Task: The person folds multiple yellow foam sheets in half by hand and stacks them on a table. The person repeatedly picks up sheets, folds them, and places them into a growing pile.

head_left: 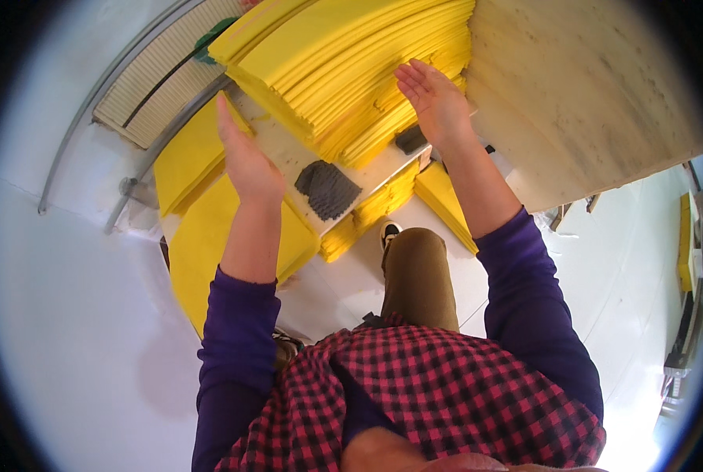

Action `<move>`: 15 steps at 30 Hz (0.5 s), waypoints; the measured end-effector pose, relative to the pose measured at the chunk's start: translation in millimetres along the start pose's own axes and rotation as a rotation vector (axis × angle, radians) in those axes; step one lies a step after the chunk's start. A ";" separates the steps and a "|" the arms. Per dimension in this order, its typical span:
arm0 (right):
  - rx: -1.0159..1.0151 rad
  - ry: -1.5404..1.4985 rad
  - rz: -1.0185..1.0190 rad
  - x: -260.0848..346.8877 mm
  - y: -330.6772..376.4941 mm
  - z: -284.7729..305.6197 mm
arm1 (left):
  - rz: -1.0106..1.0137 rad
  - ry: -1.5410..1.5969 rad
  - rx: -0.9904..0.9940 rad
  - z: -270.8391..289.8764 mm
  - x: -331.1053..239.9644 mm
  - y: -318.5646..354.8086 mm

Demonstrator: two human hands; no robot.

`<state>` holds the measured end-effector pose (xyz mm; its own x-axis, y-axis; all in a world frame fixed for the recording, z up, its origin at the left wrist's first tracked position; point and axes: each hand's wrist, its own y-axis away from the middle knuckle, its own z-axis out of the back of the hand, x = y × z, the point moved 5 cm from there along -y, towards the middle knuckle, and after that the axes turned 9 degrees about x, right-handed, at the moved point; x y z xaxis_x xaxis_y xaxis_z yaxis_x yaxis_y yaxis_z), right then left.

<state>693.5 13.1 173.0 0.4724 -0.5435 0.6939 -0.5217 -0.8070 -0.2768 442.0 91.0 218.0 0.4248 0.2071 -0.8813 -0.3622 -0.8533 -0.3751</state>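
Both my hands are raised with the fingers stretched out and the palms turned toward each other, nothing held in either. My left hand [250, 164] is at the left, in front of a yellow sheet stack [190, 153]. My right hand [438, 104] appears over the right front side of a tall stack of thin yellow sheets [343, 67]; whether it touches them I cannot tell. On the pale table surface [276, 141] between my hands lies a dark grey, rough-textured piece [328, 190]. A second dark grey piece [411, 140] sits near my right wrist.
A large pale, stained board [579, 86] rises at the right of the tall stack. More yellow sheets [237, 240] lie at the near left, with others [446, 200] below the table edge. A ribbed cream panel [174, 71] and grey pipes stand at the far left.
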 end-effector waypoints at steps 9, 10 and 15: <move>0.161 -0.006 -0.194 -34.9 38.5 -43.6 | 0.130 0.052 -0.071 61.6 33.3 63.2; 0.160 -0.024 -0.214 -39.0 41.7 -46.8 | 0.136 0.039 -0.028 61.6 35.4 66.3; 0.175 -0.015 -0.295 -58.3 55.6 -58.0 | 0.211 0.040 0.142 47.1 44.5 65.5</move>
<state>595.8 13.4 155.7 0.5956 -0.2831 0.7518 -0.2320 -0.9566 -0.1764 398.1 66.9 140.7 0.3585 0.0100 -0.9335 -0.5581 -0.7992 -0.2229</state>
